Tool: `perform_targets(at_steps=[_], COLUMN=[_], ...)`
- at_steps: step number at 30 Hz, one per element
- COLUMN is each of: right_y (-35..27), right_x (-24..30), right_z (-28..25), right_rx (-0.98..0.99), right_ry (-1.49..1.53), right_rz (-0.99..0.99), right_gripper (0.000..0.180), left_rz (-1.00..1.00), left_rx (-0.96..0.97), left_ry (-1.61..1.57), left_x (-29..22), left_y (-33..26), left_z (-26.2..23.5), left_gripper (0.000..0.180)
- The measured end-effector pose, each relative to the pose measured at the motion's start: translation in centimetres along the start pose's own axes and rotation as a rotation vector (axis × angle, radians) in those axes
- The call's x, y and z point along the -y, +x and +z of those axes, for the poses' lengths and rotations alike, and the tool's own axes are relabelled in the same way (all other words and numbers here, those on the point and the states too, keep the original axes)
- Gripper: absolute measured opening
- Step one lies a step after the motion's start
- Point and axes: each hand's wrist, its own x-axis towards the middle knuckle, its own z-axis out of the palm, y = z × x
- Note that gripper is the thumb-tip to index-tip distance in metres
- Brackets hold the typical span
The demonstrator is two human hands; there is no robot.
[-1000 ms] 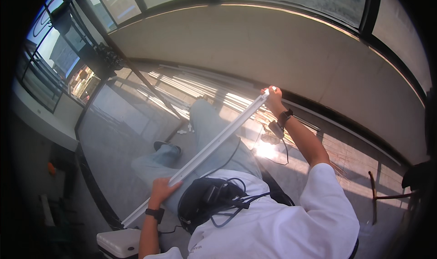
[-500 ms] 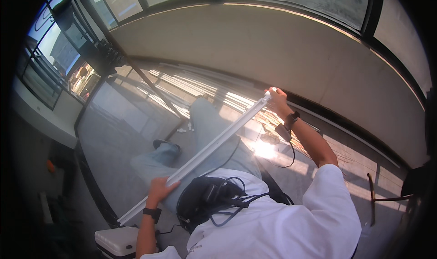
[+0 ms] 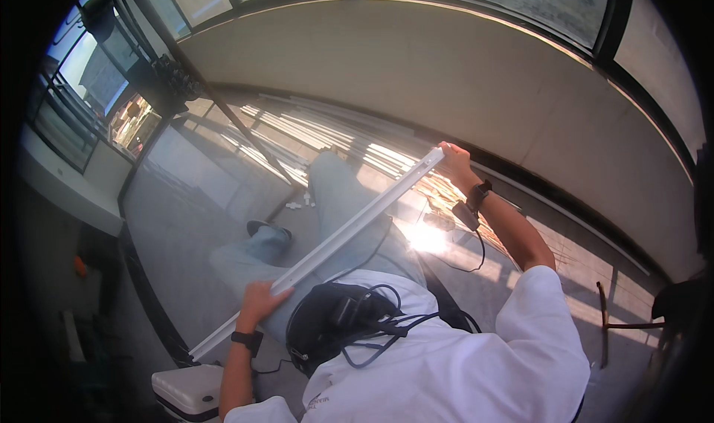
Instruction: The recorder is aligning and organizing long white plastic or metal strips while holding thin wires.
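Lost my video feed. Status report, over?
Left hand and right hand both grip the long white flat strip. Strip tilted, right end high. Nothing blocking it.

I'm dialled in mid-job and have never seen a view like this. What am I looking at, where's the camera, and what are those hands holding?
There is no machine here: a person in a white shirt works with bare hands. The one picture comes from a wide fisheye camera on the person's head, looking down, so straight edges bend near the rim.

The left hand has its grip on the long white flat metal strip near its lower end. The right hand holds its upper end. The strip runs diagonally across the body.

Below lies the grey floor, with more long pale strips stacked by the wall. A white plastic case sits by the left forearm.
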Motion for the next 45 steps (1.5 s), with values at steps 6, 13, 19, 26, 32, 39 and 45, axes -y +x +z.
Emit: perform_targets(at_steps=[6, 13, 19, 26, 32, 39, 45], right_y=[0.4, -0.2, -2.5, 4.8, 2.6, 3.1, 6.3], right_x=[2.7, 0.9, -0.5, -4.3, -2.7, -3.1, -2.9], right_z=[-2.8, -2.2, 1.1, -2.9, -0.7, -0.8, -2.7], right_rx=[0.24, 0.26, 0.218, 0.207, 0.278, 0.325, 0.294], right_ry=[-0.016, 0.05, 0.186, 0.044, 0.019, 0.025, 0.011], right_rz=[0.088, 0.174, 0.348, 0.199, 0.236, 0.23, 0.249], right_gripper=[0.018, 0.023, 0.041, 0.036, 0.026, 0.023, 0.024], left_rz=[0.003, -0.017, -0.521, -1.281, -0.638, -0.156, -0.221], left_rx=[0.012, -0.167, -0.909, -1.745, -1.475, -1.671, -1.26], left_ry=[0.039, -0.014, 0.157, 0.216, -1.29, -2.004, -1.815], left_x=[0.4, -0.4, 8.7, 22.1, 25.7, 19.5, 16.4], left_y=[-0.1, -2.0, -10.5, -28.2, -31.8, -28.6, -30.6], left_z=[-0.1, -1.4, -3.5, -1.1, 6.6, 0.7, 0.3], left_gripper=[0.047, 0.038, 0.027, 0.057, 0.078, 0.053, 0.047])
